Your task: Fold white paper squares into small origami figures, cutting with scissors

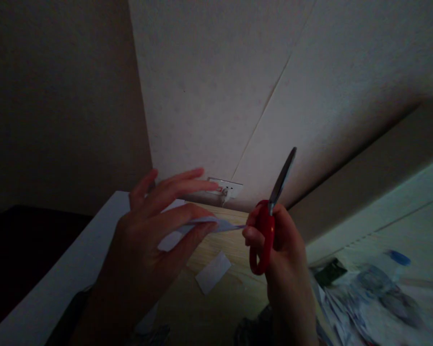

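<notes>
Gripping a pair of red-handled scissors (270, 216), the right hand (285, 250) is closed through the loops, and the grey blades look shut and angle up and to the right, clear of any paper. Just beside it, over on the left, the left hand (144, 240) pinches a pale sheet of paper (202, 225) between the thumb and a lower finger. The upper fingers are splayed out straight above it. The sheet's thin edge pokes out to the right and its tip comes right up to the right hand's knuckles; in this dim light I cannot tell whether it touches them. The scissor blades stand above and beyond that tip, not around it.

Below the two hands lies a wooden surface (223, 298), and on it a small paper slip (213, 272) rests flat, on its own, between the hands and a little nearer the camera. Behind the left hand's fingertips a white wall socket (225, 187) sits low on the pale wall (274, 72). Down the left side runs a white ledge (75, 259), with darkness beyond it. Out to the right, well apart from the hands, a blurred clear bottle (382, 274) with a blue cap (399, 258) lies by a heap of crumpled papers (339, 307), too smeared to read.
</notes>
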Demonstrator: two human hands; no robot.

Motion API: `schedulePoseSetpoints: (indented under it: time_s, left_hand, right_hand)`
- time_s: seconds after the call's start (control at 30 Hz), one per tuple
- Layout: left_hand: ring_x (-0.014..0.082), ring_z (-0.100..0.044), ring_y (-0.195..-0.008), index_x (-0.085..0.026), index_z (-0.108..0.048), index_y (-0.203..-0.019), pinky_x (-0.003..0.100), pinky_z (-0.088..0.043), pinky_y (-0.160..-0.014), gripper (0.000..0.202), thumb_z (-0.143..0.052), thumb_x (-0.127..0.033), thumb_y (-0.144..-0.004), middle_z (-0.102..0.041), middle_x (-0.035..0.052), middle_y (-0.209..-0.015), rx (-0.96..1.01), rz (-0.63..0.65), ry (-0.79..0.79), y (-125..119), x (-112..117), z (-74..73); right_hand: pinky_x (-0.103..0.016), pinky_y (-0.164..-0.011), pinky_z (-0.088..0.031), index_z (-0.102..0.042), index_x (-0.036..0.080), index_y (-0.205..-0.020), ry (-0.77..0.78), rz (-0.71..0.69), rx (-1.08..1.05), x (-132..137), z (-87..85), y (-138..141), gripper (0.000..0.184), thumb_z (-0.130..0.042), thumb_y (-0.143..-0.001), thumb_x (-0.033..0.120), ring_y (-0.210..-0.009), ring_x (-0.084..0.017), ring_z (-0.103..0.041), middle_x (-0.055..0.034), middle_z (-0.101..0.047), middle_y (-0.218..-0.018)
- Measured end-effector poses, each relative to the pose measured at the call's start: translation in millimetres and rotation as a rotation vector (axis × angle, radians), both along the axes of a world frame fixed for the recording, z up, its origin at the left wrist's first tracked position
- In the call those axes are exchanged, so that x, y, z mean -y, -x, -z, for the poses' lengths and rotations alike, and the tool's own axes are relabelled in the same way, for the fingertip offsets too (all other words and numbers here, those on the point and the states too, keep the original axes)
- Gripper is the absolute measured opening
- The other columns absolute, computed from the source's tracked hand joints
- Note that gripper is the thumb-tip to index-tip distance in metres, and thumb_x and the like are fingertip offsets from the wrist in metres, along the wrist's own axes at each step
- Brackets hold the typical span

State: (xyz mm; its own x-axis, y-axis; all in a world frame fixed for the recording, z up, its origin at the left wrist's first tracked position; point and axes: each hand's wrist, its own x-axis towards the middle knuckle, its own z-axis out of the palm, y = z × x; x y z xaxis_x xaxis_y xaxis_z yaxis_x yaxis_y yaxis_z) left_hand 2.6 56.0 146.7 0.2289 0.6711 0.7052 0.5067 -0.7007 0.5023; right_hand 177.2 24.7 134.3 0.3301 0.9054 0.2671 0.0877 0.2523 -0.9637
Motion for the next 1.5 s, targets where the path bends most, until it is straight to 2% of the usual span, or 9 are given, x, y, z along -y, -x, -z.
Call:
schedulePoseSetpoints:
  time_s: [0.1, 0.2, 0.37, 0.6, 0.8, 0.97, 1.2, 1.37, 1.5]
  left_hand:
    - [0.0154, -0.070, -0.066, -0.023, -0.072, -0.075, 0.026, -0.053, -0.066, 0.013, -0.064, -0.032, -0.077, -0.076, -0.0034, -0.073, 0.120, -0.046, 0.245, 0, -2, 0.2]
    - [0.0109, -0.056, -0.042, -0.021, -0.068, -0.057, 0.019, -0.040, -0.039, 0.019, -0.067, -0.035, -0.071, -0.064, -0.0066, -0.049, 0.195, -0.031, 0.395, -1, -3, 0.3]
    - [0.0103, -0.056, -0.047, -0.023, -0.071, -0.064, 0.017, -0.040, -0.042, 0.018, -0.063, -0.035, -0.075, -0.062, -0.0071, -0.052, 0.209, 0.103, 0.541, -2, -6, 1.8]
    - [0.0097, -0.054, -0.051, -0.021, -0.067, -0.070, 0.016, -0.039, -0.044, 0.020, -0.057, -0.034, -0.082, -0.061, -0.0063, -0.058, 0.228, 0.212, 0.647, -1, -5, -2.6]
    - [0.0112, -0.054, -0.054, -0.020, -0.062, -0.066, 0.018, -0.039, -0.049, 0.030, -0.049, -0.035, -0.089, -0.059, -0.0057, -0.057, 0.100, 0.203, 0.592, 0, -2, -3.1]
    - [0.0141, -0.062, -0.064, -0.025, -0.071, -0.083, 0.020, -0.044, -0.056, 0.028, -0.045, -0.032, -0.091, -0.069, -0.0057, -0.067, 0.030, 0.245, 0.543, 0, 0, 1.7]
    - [0.0191, -0.064, -0.066, -0.022, -0.073, -0.086, 0.024, -0.048, -0.055, 0.021, -0.064, -0.039, -0.077, -0.072, 0.0005, -0.073, -0.007, 0.121, 0.571, -1, -3, 10.1]
    - [0.0161, -0.065, -0.061, -0.023, -0.072, -0.069, 0.023, -0.050, -0.057, 0.010, -0.068, -0.031, -0.073, -0.072, -0.0031, -0.065, 0.026, 0.216, 0.599, 2, -4, 2.8]
    - [0.0166, -0.071, -0.073, -0.029, -0.075, -0.073, 0.023, -0.054, -0.070, 0.014, -0.067, -0.019, -0.073, -0.077, -0.0055, -0.076, 0.158, 0.246, 0.606, 9, -3, -5.1]
  right_hand:
    - [-0.018, -0.065, -0.051, -0.063, 0.025, -0.081, -0.061, -0.009, 0.002, 1, -1.1, -2, 0.021, -0.077, -0.066, 0.021, -0.072, -0.009, -0.060, 0.0056, -0.066, -0.082]
    - [-0.018, -0.067, -0.052, -0.063, 0.026, -0.082, -0.056, -0.080, -0.013, 3, -1.7, -4, 0.022, -0.078, -0.068, 0.019, -0.076, -0.010, -0.062, 0.0053, -0.069, -0.084]
    - [-0.015, -0.058, -0.050, -0.062, 0.026, -0.081, -0.014, -0.120, -0.038, 6, -2.3, -3, 0.020, -0.076, -0.071, 0.016, -0.061, -0.007, -0.061, 0.0083, -0.064, -0.067]
    - [-0.017, -0.056, -0.050, -0.061, 0.024, -0.081, 0.036, -0.039, -0.023, 8, -5.3, -6, 0.022, -0.077, -0.068, 0.016, -0.060, -0.008, -0.060, 0.0077, -0.060, -0.068]
    - [-0.021, -0.057, -0.052, -0.059, 0.023, -0.081, 0.050, -0.092, -0.002, 8, -7.8, -10, 0.022, -0.076, -0.068, 0.016, -0.062, -0.011, -0.061, 0.0054, -0.064, -0.069]
    - [-0.017, -0.054, -0.047, -0.060, 0.023, -0.078, 0.063, -0.185, -0.010, 7, -6.6, -8, 0.021, -0.076, -0.068, 0.015, -0.059, -0.009, -0.059, 0.0062, -0.064, -0.066]
    - [-0.016, -0.052, -0.044, -0.060, 0.024, -0.081, 0.077, -0.167, -0.002, 8, -3.9, -5, 0.020, -0.075, -0.070, 0.014, -0.058, -0.007, -0.053, 0.0068, -0.060, -0.067]
    - [-0.019, -0.052, -0.045, -0.059, 0.025, -0.078, -0.009, -0.126, 0.110, 8, -3.9, -6, 0.020, -0.071, -0.069, 0.012, -0.059, -0.010, -0.052, 0.0062, -0.058, -0.068]
    - [-0.020, -0.050, -0.046, -0.058, 0.026, -0.078, -0.143, 0.004, 0.299, 10, -3.8, -15, 0.027, -0.070, -0.064, 0.006, -0.061, -0.012, -0.052, 0.0055, -0.054, -0.072]
